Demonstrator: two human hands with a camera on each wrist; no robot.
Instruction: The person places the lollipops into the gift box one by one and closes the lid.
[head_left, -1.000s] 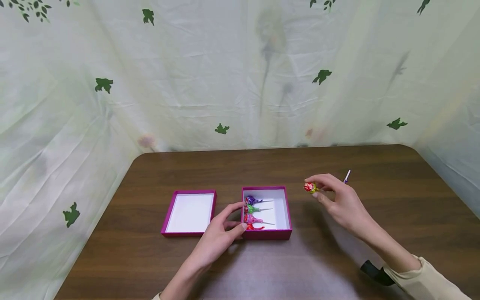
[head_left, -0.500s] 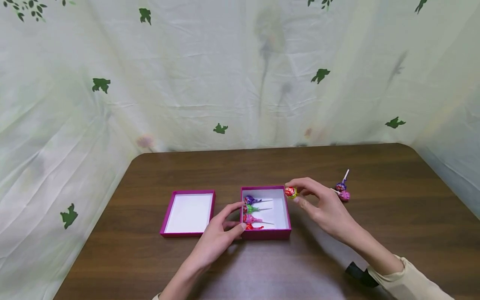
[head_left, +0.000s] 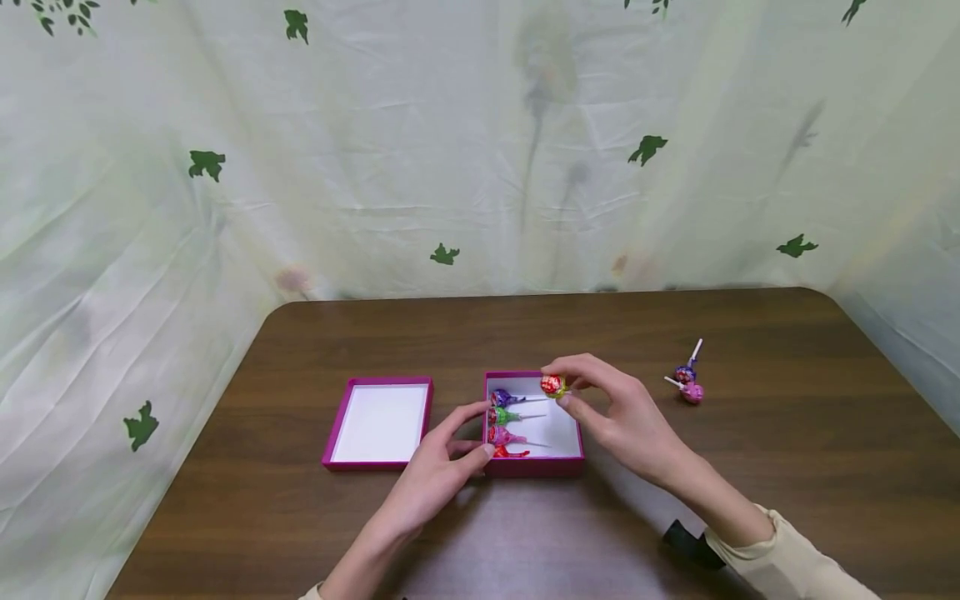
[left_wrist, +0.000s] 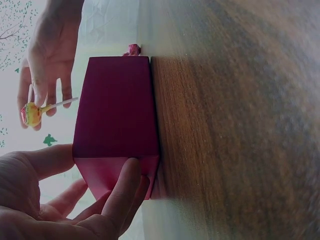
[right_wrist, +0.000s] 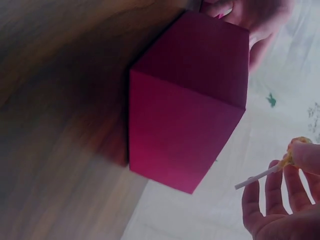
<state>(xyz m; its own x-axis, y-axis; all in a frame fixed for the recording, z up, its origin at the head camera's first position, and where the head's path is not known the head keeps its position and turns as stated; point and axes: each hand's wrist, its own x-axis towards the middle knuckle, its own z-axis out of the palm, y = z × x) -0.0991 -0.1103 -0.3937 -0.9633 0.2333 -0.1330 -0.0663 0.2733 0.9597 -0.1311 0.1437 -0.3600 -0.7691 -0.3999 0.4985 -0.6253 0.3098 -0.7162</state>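
Observation:
My right hand (head_left: 626, 421) pinches a red-and-yellow wrapped lollipop (head_left: 553, 385) by its candy end, over the back right of an open magenta box (head_left: 534, 468). In the right wrist view the lollipop's white stick (right_wrist: 256, 178) points away from the fingertips. Inside the box, a purple lollipop (head_left: 501, 398), a green one (head_left: 499, 416) and a pink one (head_left: 500, 436) lie in a column, sticks to the right. Red wrapper (head_left: 513, 453) shows at the front, partly hidden. My left hand (head_left: 438, 475) rests its fingers and thumb against the box's left side (left_wrist: 107, 172).
A magenta box lid (head_left: 381, 423), white inside, lies left of the box. Toward the right of the brown table (head_left: 795, 467), a purple lollipop (head_left: 685, 372) and a pink lollipop (head_left: 692, 392) lie together. A pale curtain (head_left: 375, 167) hangs behind the table.
My right hand has moved left with the red-and-yellow lollipop, from beside the box to over it, uncovering the two lollipops on the right. My left hand has stayed at the box.

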